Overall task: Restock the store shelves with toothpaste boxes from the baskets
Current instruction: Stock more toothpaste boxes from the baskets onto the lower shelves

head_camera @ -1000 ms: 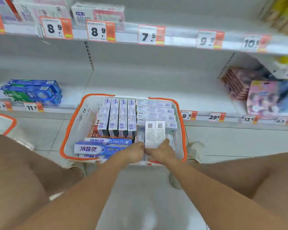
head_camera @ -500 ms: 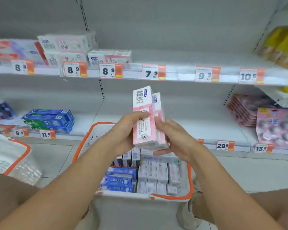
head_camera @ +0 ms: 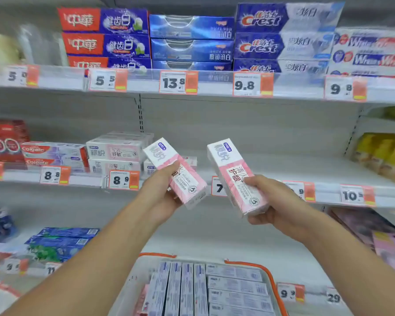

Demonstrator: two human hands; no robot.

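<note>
Below the hands, at the bottom edge, an orange-rimmed basket (head_camera: pixel 274 290) held rows of pale toothpaste boxes (head_camera: pixel 236 287), some lying lengthwise and some crosswise. Above it, the left hand (head_camera: pixel 163 197) gripped one pink-and-white toothpaste box (head_camera: pixel 176 173), tilted, and the right hand (head_camera: pixel 273 205) gripped a second pink-and-white box (head_camera: pixel 234 175), the two boxes apart. Behind them ran the middle shelf (head_camera: pixel 328 169), with matching white-and-pink boxes (head_camera: pixel 118 152) stacked at its left beside Colgate boxes (head_camera: pixel 53 153)
</note>
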